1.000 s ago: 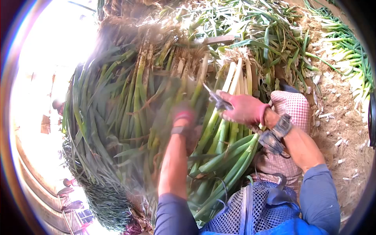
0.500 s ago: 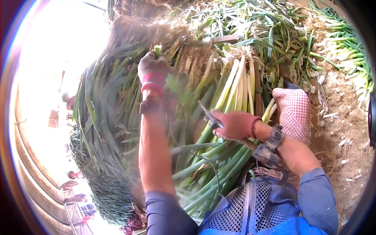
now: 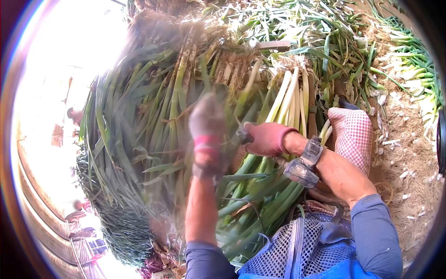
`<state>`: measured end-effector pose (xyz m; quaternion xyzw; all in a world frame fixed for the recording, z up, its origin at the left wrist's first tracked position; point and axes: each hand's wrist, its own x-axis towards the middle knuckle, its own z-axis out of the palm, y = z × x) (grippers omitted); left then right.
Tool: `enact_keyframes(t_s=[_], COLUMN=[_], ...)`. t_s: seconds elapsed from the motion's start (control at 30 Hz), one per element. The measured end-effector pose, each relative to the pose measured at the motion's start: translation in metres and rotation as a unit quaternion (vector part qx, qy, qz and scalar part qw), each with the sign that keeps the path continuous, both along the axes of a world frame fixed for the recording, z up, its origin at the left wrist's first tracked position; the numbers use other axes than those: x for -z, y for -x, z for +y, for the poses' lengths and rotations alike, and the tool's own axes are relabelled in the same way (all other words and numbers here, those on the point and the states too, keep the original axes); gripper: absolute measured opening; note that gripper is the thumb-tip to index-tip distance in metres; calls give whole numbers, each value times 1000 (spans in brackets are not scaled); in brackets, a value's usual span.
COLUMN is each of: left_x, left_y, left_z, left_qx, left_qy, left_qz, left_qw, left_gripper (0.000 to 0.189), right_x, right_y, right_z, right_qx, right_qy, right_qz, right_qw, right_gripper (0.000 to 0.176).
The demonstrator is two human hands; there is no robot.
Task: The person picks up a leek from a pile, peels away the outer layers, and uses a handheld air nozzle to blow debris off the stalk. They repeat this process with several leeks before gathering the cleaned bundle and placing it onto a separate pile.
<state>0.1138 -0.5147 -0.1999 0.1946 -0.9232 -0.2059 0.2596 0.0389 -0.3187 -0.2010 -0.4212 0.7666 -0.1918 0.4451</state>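
Note:
My right hand (image 3: 267,139), in a reddish glove, is closed around a small metal air blow gun (image 3: 243,133) that is partly hidden by the glove. My left hand (image 3: 207,116), in a grey glove with a pink cuff, is smeared by motion above the leaves, beside the tool. A blurred green stalk shows just above it; whether the fingers hold it cannot be seen. Leeks with pale, clean stems (image 3: 290,95) lie beyond my right wrist, their green tops running toward my body. Unpeeled leeks (image 3: 176,93) with dry roots are piled to the left.
A thin dark hose (image 3: 253,204) curls over the green leaves near my lap. Leaf scraps (image 3: 297,23) are heaped at the back. More leeks (image 3: 423,69) lie along the right edge, beside root-littered ground (image 3: 409,153). My checkered knee (image 3: 350,135) is at right.
My left hand has come back toward me and to the right, nearing the tool; the green piece it held is no longer distinguishable. My right hand has shifted slightly left with the air blow gun.

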Motion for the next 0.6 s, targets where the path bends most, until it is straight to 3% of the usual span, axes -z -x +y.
enact_keyframes(t_s=[0.1,0.17,0.3,0.47,0.53,0.6], left_x=[33,63,95,87,72,79], left_y=[-12,-24,-33,-11,4,9], left_z=[25,18,11,22,30,28], left_qx=[-76,-62,-28,-41,-78,-80], left_qy=[-161,-206,-147,-55,-28,-8], left_qz=[-174,-200,-240,-366,-463,-470], left_qw=[969,956,959,928,882,879], left_gripper=[22,23,36,48,51,52], right_x=[16,12,27,44,57,64], right_y=[11,28,39,75,93,107], right_z=[-10,-10,-12,-25,-35,-35], right_qx=[57,102,108,148,179,220], right_qy=[-36,-23,-14,-6,-1,7], right_qz=[21,-7,21,66,96,101], right_qw=[997,994,994,987,979,970], right_gripper=[72,66,74,68,65,66])
